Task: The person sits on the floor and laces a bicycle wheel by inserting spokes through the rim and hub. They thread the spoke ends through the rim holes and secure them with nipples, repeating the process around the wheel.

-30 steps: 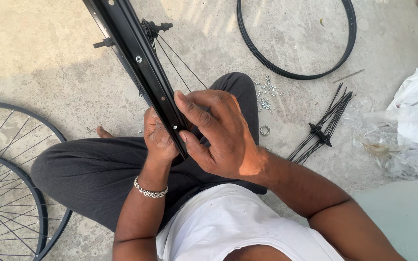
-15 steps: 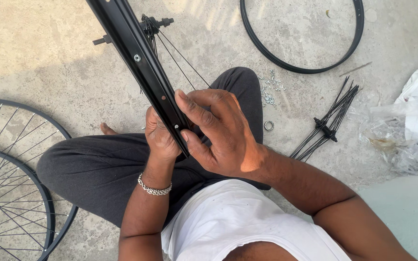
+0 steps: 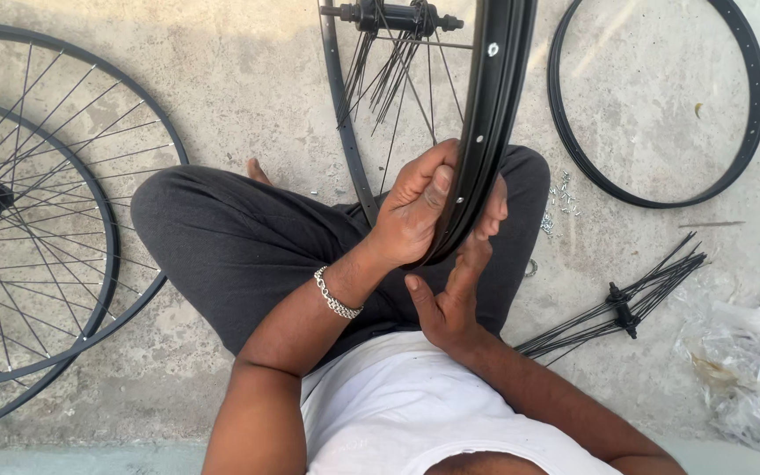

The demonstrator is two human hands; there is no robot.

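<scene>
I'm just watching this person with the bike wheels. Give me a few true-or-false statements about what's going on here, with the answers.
1. The left hand grips the black rim. True.
2. The right hand is closed in a fist around the rim. False: its palm is open, fingers reaching up to the rim's lower edge.
3. A silver bracelet sits on the left wrist. True.
4. The bare black hoop on the ground is full of spokes. False: it has none.
5. A hub with loose spokes lies on the concrete. True.
6. The finished spoked wheels hang on a wall. False: they lie flat on the ground.
</scene>
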